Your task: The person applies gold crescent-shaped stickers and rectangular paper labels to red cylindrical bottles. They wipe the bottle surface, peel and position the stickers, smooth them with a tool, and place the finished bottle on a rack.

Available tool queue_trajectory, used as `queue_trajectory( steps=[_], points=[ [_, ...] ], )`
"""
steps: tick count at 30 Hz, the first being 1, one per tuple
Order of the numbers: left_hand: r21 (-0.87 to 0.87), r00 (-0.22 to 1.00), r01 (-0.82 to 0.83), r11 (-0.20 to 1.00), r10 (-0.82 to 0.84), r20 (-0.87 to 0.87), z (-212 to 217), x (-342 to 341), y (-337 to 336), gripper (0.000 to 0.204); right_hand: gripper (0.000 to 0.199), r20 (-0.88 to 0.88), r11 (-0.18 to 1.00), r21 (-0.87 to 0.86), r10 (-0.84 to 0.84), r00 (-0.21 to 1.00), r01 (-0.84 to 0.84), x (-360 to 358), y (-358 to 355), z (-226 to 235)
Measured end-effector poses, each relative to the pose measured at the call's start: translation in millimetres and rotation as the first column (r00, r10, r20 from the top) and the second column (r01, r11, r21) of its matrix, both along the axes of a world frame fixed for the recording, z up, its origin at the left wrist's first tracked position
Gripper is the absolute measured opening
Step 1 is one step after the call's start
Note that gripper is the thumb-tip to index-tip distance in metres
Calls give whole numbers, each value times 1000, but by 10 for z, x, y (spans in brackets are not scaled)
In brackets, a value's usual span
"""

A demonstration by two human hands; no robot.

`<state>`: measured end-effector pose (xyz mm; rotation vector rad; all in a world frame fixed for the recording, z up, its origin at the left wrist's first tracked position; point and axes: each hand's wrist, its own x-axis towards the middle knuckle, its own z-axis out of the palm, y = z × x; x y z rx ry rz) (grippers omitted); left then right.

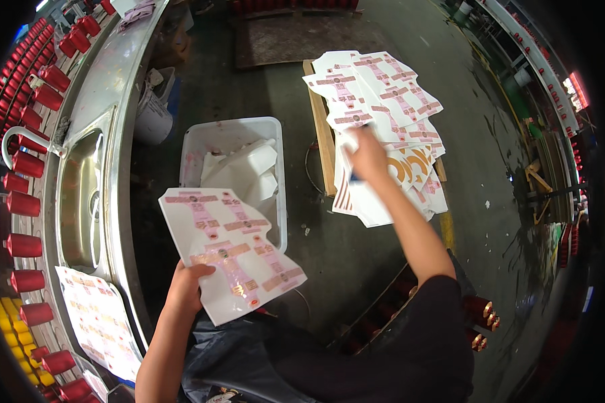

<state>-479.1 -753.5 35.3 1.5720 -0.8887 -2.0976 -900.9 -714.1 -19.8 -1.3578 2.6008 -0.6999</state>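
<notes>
Two hands apart: a worker's L hand (189, 285) pinches one white printed sheet (235, 252) by its near L edge, pink designs up, in front of the body; R hand (370, 154), motion-blurred, is at a pile of overlapping sheets (400, 84), grip can't be told. Pile count n/a (overlaps), on one wood-edged stand (321, 154). Nearby, on the floor, one white tub (281, 168) w/ crumpled white pieces (238, 168), no. unclear. At L, one steel counter (124, 221) w/ one sink (81, 201) & one faucet (20, 131); one more printed sheet (97, 319) is at its near end. One pale bucket (153, 117) stands beyond. Red cylindrical pieces (25, 245), too many to count, line the L side; dark, scuffed workshop floor (477, 174) runs R.
</notes>
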Motion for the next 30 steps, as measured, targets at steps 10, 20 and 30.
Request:
queue_trajectory(
  steps=[10,20,30],
  points=[
    [36,974,-217,975,214,73,73,364,357,61,63,-313,820,411,-284,906,399,-2325,-12,-649],
    [28,971,-233,972,231,56,69,388,411,61,25,-419,817,572,217,882,71,-2776,-184,-1066],
    [29,975,-221,975,220,22,46,442,411,60,18,-472,894,439,317,823,-92,-2307,-223,-605]
  ],
)
